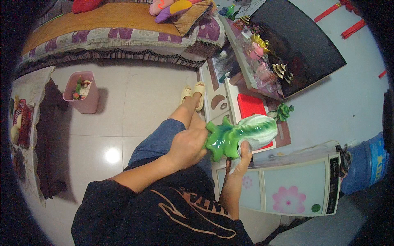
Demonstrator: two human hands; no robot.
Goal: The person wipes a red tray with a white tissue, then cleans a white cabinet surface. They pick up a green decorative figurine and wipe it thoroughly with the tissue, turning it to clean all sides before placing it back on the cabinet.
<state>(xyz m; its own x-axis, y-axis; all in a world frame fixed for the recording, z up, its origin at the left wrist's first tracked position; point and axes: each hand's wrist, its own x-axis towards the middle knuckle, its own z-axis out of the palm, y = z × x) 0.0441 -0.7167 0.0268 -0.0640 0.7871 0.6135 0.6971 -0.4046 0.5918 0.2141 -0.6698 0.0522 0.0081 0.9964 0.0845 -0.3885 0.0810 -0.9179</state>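
A glossy green-and-white ceramic cabbage ornament [226, 136] lies sideways in front of me, its curled leaves towards the left and its pale ribbed base towards the right. My left hand [189, 147] is closed at the leafy end; its fingertips are hidden behind the leaves. With my right hand [243, 158] I press a thin white cloth or tissue [254, 144] to the underside of the pale part. The thumb shows on top of the cloth, and the other fingers are mostly hidden. Part of the cloth hangs below the leaves.
Behind the ornament a red box [251, 104] lies on a white cabinet beside a small green plant-like ornament [283, 112]. A television [307, 52] stands beyond. Near my right arm is a flower-print cabinet [289, 187] with a water bottle [363, 163]. A pink bin [84, 101] stands left.
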